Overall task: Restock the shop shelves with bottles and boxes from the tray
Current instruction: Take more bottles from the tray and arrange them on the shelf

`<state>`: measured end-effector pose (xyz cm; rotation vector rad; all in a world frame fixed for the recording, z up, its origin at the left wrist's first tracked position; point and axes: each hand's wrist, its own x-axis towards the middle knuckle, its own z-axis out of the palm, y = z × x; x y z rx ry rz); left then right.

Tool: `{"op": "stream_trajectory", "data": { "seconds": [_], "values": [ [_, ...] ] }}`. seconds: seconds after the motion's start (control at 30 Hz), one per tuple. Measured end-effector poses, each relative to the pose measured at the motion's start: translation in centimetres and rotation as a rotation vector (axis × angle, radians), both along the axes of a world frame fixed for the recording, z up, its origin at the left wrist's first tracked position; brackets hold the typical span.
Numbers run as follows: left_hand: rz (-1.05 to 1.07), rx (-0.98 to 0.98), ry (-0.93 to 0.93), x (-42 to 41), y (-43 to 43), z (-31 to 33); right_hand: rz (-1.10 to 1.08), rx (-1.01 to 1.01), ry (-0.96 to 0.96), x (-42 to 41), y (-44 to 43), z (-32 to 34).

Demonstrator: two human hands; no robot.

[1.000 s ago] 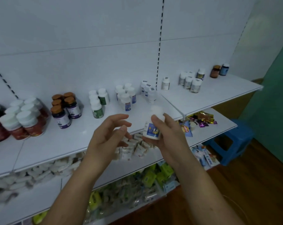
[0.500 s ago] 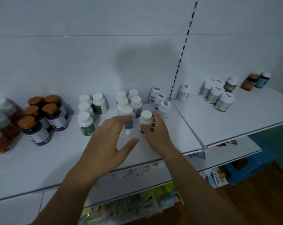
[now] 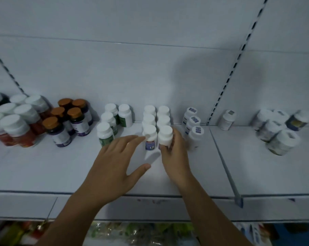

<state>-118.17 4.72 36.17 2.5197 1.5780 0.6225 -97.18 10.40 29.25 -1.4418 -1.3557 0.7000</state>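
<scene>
Seating the white bottle (image 3: 165, 134) at the row's front on the shelf (image 3: 212, 174), gripped by right hand (image 3: 175, 157), left hand (image 3: 114, 166) spread against neighbouring bottle (image 3: 150, 139); next, likely releasing without toppling either.

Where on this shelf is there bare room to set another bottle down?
Bare: the shelf front strip ahead of every row, and the right panel between the lone white bottle and the clear-jar cluster. Crowded: the back left, red jars tight against orange-capped bottles.

No legible text — bottle labels (image 3: 150, 145) all blurred, too small
</scene>
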Motion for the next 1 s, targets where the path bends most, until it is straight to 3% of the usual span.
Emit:
{"op": "stream_trajectory", "data": {
  "seconds": [0.37,0.57,0.73,1.0],
  "values": [
    [0.219,0.065,0.064,4.0,-6.2,2.0,0.050,0.030,0.011,1.0,-1.5,1.8],
    [0.416,0.072,0.140,2.9,-11.1,3.0,0.382,0.128,0.002,1.6,-9.0,4.5],
    [0.646,0.031,0.226,-1.2,-17.7,3.5,0.814,0.226,-0.356,-2.2,-12.3,8.7],
    [1.087,-0.081,0.267,-11.1,-30.6,3.3,1.174,0.426,-0.847,-15.4,-17.6,10.0]
  ]
}}
